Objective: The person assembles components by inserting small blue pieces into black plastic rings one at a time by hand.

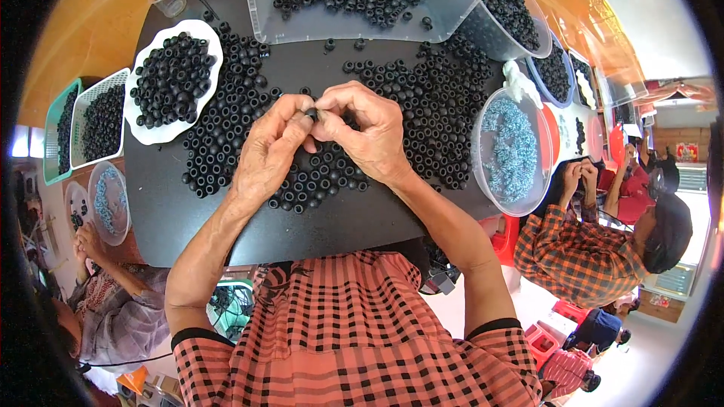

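Observation:
Above the dark table, my two hands meet at the middle. My left hand pinches a small round black piece between thumb and fingers. The thumb and fingertips of my right hand press together at the same piece from the other side, partly hiding it. Loose black hollow pieces, like thick beads with a round hole, spread beneath and around both hands. More of them lie to the right.
A white scalloped plate heaped with black pieces sits left. At the far side stands a clear plastic bin of them. A clear round tub with small blue-and-clear parts is right, beside a white cloth. Other people work on both sides.

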A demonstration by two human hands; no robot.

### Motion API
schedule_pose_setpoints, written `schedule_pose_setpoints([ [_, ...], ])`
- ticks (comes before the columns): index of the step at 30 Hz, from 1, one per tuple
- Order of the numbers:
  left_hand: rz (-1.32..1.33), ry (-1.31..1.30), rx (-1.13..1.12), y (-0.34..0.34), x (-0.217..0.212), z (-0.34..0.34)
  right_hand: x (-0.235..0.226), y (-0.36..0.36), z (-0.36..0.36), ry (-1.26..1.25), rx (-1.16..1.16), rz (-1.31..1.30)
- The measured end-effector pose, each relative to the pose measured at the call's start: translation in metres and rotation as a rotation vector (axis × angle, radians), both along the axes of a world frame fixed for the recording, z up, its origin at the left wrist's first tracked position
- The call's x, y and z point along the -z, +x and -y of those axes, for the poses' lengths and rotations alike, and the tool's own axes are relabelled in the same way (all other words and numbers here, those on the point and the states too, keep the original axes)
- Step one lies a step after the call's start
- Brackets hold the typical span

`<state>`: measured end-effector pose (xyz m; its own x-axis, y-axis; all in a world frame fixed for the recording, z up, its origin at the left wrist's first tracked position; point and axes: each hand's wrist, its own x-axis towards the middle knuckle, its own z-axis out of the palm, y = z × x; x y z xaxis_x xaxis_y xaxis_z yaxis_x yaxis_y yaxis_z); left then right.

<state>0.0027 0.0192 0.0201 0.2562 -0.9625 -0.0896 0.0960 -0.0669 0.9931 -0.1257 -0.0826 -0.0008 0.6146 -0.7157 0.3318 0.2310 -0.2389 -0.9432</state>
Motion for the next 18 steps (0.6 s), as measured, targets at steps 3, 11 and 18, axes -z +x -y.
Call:
schedule_pose_setpoints([
  [3, 0.087, -0.015, 0.001, 0.0013, 0.0063, -0.0008, -0.0001, -0.0008, -0.001, 0.09, -0.033, 0.029],
  [11, -0.06, -0.077, -0.015, -0.0019, 0.0064, -0.0034, 0.0016, 0.0006, 0.0006, 0.131, -0.066, 0.133],
  [18, 0.067, -0.124, -0.083, -0.0039, 0.007, -0.0034, -0.0004, -0.0002, 0.0018, -0.066, -0.03, 0.022],
])
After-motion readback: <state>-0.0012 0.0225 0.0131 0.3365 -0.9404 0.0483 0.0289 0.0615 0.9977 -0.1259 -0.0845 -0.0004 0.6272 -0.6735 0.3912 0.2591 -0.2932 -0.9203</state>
